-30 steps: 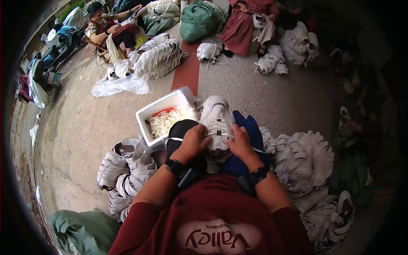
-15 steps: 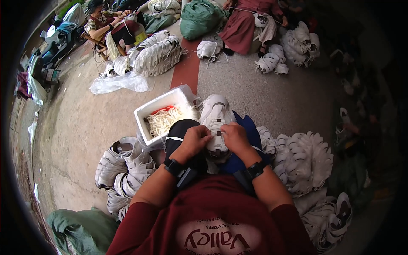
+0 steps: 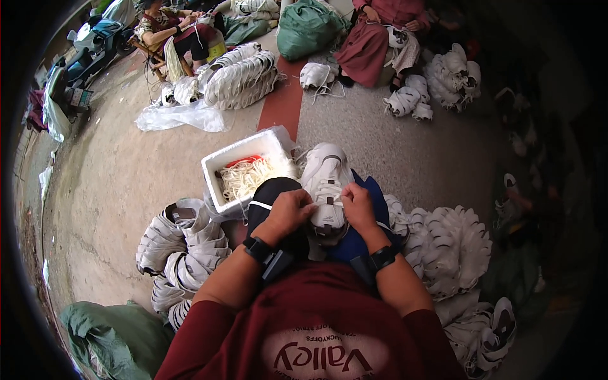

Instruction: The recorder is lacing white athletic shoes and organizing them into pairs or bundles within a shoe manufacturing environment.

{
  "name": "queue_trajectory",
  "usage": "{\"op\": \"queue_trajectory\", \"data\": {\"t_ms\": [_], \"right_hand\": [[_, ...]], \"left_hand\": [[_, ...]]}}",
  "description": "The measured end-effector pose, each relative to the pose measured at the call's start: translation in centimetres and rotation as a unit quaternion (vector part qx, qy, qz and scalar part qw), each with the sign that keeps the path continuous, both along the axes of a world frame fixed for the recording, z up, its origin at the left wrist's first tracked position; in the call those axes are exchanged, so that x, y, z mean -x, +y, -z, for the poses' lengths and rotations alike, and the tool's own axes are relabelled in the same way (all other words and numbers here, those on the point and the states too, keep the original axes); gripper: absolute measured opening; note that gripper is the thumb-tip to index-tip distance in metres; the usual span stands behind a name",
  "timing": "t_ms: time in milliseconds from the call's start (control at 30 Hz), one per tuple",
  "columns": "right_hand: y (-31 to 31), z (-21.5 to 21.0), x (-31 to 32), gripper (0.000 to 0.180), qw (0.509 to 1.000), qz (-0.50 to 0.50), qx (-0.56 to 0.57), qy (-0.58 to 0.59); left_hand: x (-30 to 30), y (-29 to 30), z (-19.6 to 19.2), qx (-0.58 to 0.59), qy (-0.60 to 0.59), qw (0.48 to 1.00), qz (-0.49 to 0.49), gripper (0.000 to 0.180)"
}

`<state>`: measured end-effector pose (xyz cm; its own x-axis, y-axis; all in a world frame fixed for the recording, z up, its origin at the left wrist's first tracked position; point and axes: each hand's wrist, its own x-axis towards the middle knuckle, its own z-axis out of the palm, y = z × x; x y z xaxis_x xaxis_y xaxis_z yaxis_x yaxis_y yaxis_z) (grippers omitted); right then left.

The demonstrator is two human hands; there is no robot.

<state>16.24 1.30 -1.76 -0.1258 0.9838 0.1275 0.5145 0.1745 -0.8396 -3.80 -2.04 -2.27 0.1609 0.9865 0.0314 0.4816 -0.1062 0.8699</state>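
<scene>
L hand (image 3: 290, 212) & R hand (image 3: 357, 206) both pinched shut on white sneaker (image 3: 325, 183), resting on lap, toe pointing away, steadied for lace area. Foam box (image 3: 218, 168) w/ white laces (image 3: 250, 178) just left-front of L hand, within reach.

The light is soft daylight, spread evenly, with no strong sun patches. The gray floor (image 3: 405, 145) looks bright from nine o'clock up to one o'clock. Shadows are weak and short; a small dark one sits under the white box (image 3: 244, 168) and under the hands. The right side, from two to five o'clock, is much dimmer, and the things there are hard to make out. A black ring runs all around the round picture. Straight lines bend near the rim, and things there look squashed. The middle is sharp; the white shoe (image 3: 326, 183) shows clear laces. No glare shows anywhere.
</scene>
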Motion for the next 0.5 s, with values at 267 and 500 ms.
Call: {"op": "queue_trajectory", "data": {"t_ms": [267, 500], "right_hand": [[0.8, -2.0, 0.0, 0.014, 0.979, -0.127, -0.023, -0.161], [2.1, -3.5, -0.2, 0.003, 0.952, -0.218, 0.111, -0.186]], "left_hand": [[-0.1, 0.0, 0.1, 0.021, -0.028, 0.999, -0.011, 0.020], [0.2, 0.0, 0.4, 0.034, -0.035, 0.999, -0.009, 0.020]]}}
